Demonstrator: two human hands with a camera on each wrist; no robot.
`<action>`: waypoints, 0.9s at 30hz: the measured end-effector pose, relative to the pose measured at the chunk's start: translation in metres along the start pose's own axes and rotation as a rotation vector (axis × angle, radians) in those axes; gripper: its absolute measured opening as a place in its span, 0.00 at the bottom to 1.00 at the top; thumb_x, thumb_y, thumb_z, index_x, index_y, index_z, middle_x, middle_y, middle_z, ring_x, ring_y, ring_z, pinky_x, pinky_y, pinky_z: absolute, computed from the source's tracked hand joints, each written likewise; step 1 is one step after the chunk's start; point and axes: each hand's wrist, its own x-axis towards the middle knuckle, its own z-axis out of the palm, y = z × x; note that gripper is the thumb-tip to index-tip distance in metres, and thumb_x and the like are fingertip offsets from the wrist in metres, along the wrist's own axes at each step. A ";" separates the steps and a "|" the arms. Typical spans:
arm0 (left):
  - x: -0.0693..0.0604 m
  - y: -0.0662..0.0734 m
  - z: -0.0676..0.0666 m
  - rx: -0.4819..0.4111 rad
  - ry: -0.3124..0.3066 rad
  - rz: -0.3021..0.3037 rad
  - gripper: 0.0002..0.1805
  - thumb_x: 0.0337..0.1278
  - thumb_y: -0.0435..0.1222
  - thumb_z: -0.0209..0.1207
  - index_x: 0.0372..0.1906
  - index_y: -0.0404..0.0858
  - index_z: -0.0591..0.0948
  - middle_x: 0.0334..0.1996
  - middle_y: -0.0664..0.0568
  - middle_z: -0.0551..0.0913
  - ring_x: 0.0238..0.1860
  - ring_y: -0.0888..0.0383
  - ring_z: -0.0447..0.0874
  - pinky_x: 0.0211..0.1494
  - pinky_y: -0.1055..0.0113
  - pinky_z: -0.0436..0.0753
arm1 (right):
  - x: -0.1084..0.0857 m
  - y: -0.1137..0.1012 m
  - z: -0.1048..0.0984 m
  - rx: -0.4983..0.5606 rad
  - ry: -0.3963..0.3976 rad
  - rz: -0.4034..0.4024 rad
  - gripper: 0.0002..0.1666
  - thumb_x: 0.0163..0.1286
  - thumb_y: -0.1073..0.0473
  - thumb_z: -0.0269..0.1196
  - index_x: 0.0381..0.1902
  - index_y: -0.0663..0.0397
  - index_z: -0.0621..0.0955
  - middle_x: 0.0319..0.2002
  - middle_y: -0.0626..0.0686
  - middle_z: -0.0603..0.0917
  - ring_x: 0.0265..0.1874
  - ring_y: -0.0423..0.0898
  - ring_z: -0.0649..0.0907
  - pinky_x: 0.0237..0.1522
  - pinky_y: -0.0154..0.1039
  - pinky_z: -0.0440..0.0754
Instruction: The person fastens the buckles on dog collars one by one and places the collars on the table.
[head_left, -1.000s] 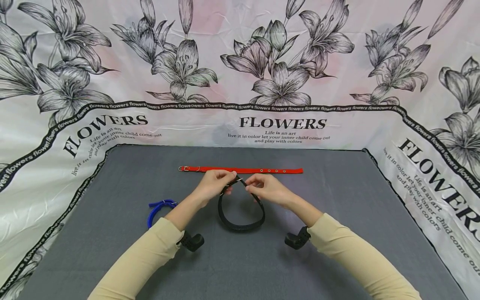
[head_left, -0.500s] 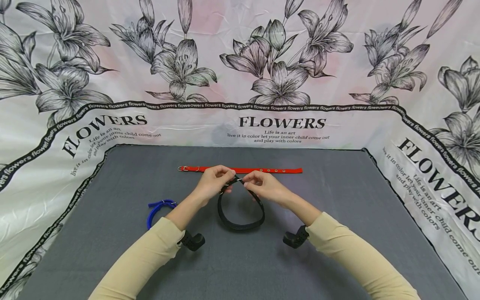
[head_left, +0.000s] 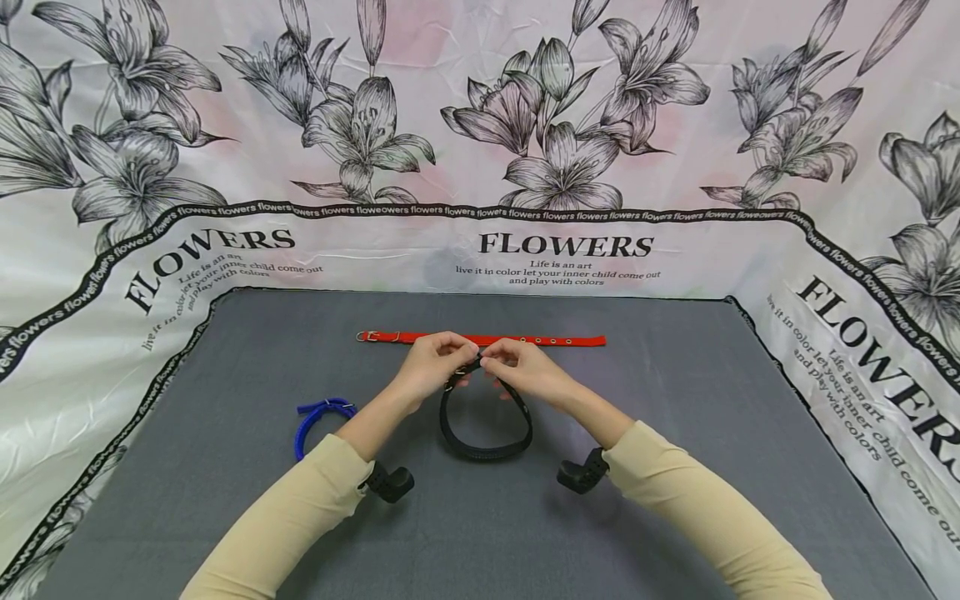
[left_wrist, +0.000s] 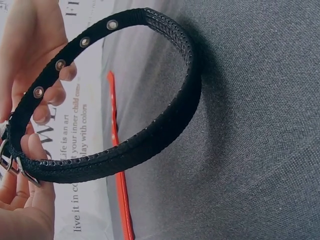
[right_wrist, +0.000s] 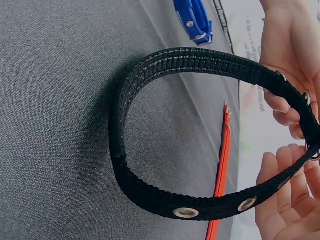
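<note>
Left grip (head_left: 432,365) and right grip (head_left: 528,370), each in a pinch on the looped black collar (head_left: 486,453).

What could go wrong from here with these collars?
The left hand and right hand only pinch the black collar, so it might slip. In the head view they overlap the red collar and could nudge it; the left forearm partly covers the blue collar and might brush it.
</note>
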 end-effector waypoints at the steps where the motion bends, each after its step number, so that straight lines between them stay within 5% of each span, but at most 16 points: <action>1: 0.000 0.000 0.000 -0.006 0.001 0.005 0.11 0.59 0.43 0.58 0.42 0.40 0.81 0.34 0.47 0.82 0.35 0.45 0.83 0.43 0.50 0.81 | 0.000 0.000 0.000 0.006 0.001 -0.004 0.20 0.66 0.49 0.58 0.51 0.54 0.75 0.44 0.62 0.78 0.41 0.59 0.79 0.39 0.50 0.82; 9: 0.001 0.002 -0.006 0.039 0.069 0.075 0.17 0.62 0.47 0.54 0.46 0.39 0.79 0.38 0.44 0.82 0.32 0.58 0.77 0.31 0.67 0.74 | 0.000 0.000 0.000 0.038 0.009 -0.026 0.17 0.67 0.51 0.58 0.47 0.55 0.74 0.36 0.57 0.78 0.31 0.49 0.81 0.40 0.53 0.81; 14: 0.001 0.003 -0.010 0.014 0.077 0.098 0.14 0.64 0.45 0.52 0.46 0.40 0.77 0.38 0.40 0.81 0.29 0.58 0.75 0.31 0.68 0.74 | 0.000 0.000 0.000 0.064 0.017 -0.033 0.16 0.67 0.53 0.59 0.47 0.57 0.74 0.38 0.60 0.78 0.29 0.49 0.81 0.40 0.54 0.81; 23: -0.001 0.002 -0.013 0.008 0.061 0.016 0.13 0.64 0.46 0.53 0.46 0.42 0.77 0.39 0.44 0.81 0.32 0.58 0.78 0.34 0.66 0.77 | -0.002 0.001 0.000 0.108 0.014 -0.026 0.17 0.69 0.54 0.55 0.48 0.61 0.73 0.41 0.60 0.76 0.35 0.55 0.80 0.40 0.54 0.81; 27: -0.001 0.002 -0.011 -0.062 0.061 0.002 0.12 0.63 0.42 0.54 0.46 0.40 0.78 0.37 0.46 0.81 0.32 0.58 0.81 0.36 0.65 0.79 | -0.001 0.001 0.000 0.136 0.017 -0.002 0.18 0.70 0.54 0.54 0.53 0.59 0.72 0.49 0.58 0.73 0.40 0.59 0.79 0.40 0.53 0.81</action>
